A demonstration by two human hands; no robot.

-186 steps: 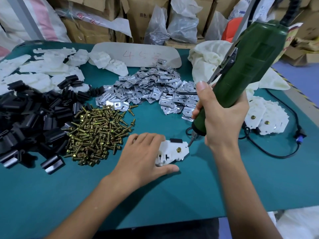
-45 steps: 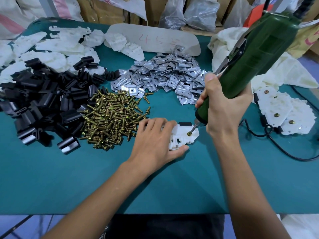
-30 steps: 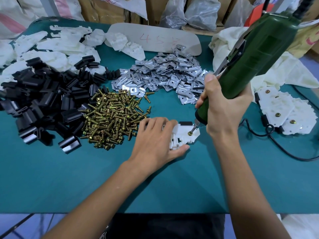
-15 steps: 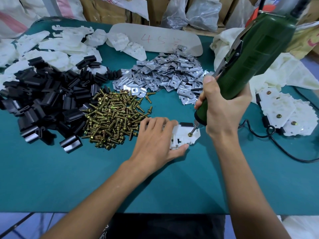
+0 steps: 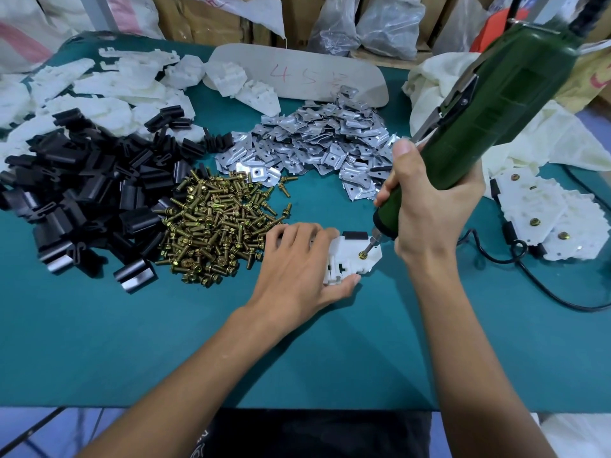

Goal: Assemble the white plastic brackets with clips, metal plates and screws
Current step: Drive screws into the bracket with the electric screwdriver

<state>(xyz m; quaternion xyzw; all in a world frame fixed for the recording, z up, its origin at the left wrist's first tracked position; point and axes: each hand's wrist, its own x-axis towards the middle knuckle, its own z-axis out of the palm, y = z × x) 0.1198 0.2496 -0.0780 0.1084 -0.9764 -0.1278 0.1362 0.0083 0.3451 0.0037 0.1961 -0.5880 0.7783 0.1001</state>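
A white plastic bracket (image 5: 350, 256) with a black clip at its far edge lies on the teal table (image 5: 165, 342). My left hand (image 5: 297, 272) rests flat on the bracket's left part, with the thumb against its near edge. My right hand (image 5: 426, 206) grips a green electric screwdriver (image 5: 489, 107), tilted to the upper right. Its bit sits on a brass screw (image 5: 362, 255) in the bracket. Left of my hands are a pile of brass screws (image 5: 215, 229), a heap of black clips (image 5: 82, 193) and, further back, a heap of metal plates (image 5: 330, 143).
Bare white brackets (image 5: 109, 84) are heaped at the back left. Several assembled brackets (image 5: 545, 216) lie at the right, by a black cable (image 5: 529, 276). An oval board (image 5: 297, 74) and a pale cloth (image 5: 545, 133) lie at the back, with sacks and boxes behind.
Compared with 6.2 s ago, the bit has come down from beside the bracket onto the screw. Over the last second both hands have hardly moved.
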